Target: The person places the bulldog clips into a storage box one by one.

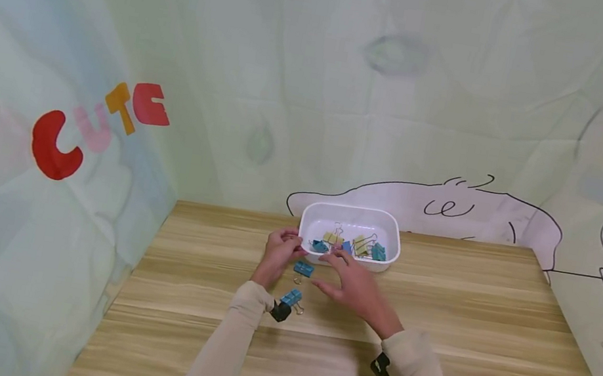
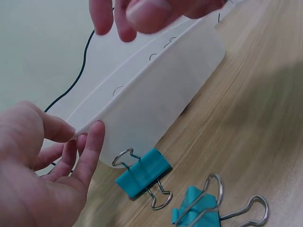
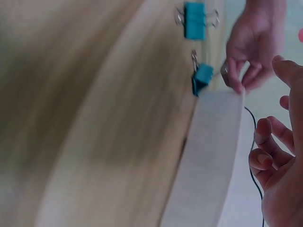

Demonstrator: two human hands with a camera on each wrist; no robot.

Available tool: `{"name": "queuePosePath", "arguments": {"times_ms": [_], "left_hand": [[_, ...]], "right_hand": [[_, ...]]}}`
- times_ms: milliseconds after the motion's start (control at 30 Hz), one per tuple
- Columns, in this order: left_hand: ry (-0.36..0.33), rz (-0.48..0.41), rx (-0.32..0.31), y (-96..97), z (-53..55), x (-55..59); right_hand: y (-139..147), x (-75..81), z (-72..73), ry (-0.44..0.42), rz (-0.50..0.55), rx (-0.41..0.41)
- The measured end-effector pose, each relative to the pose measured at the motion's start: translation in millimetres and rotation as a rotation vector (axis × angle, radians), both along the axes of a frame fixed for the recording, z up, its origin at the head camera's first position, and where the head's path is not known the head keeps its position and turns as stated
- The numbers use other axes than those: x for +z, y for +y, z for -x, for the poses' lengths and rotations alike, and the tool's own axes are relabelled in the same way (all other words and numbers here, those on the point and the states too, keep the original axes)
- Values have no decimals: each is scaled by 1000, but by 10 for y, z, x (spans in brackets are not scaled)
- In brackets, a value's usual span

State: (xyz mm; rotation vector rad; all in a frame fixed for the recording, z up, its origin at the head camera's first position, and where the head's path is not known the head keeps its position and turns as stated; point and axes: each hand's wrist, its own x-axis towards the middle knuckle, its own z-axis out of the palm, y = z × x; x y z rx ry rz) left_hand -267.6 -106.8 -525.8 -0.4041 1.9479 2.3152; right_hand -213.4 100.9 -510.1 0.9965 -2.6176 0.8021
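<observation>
A white plastic tub (image 1: 378, 267) stands at the back of the table with several binder clips inside, among them a yellow clip (image 1: 361, 246) and a teal clip (image 1: 379, 253). At the tub's left front corner, my left hand (image 1: 279, 255) pinches the rim between thumb and fingers. My right hand (image 1: 354, 284) hovers by the front rim, fingers spread and slightly bent, holding nothing. Two teal binder clips lie on the table between my hands: one clip (image 2: 143, 173) close to the tub's front wall, the other clip (image 2: 196, 208) nearer to me, beside my left wrist.
The wooden table (image 1: 462, 335) meets a printed cloth backdrop (image 1: 272, 77) behind the tub and on both sides. A black wrist mount (image 1: 281, 311) on my left sleeve partly overlaps the nearer clip in the head view.
</observation>
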Motion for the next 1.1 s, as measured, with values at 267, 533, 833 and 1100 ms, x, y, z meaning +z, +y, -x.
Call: {"name": "queuePosePath", "arguments": {"times_ms": [267,533,833,1100], "left_hand": [[25,-22,15,3,16,-27],[-14,-15,23,-3,25,-22],[-45,13,34,-1,9,7],[-55,16,31,-2,19,4]], "right_hand": [[-201,-259,-86,20,-35,58],[-349,-426,-204,-40,-50,102],[-473,-549,-252,-143,-116,45],[-519,-596,-263,-151,-136,28]]}}
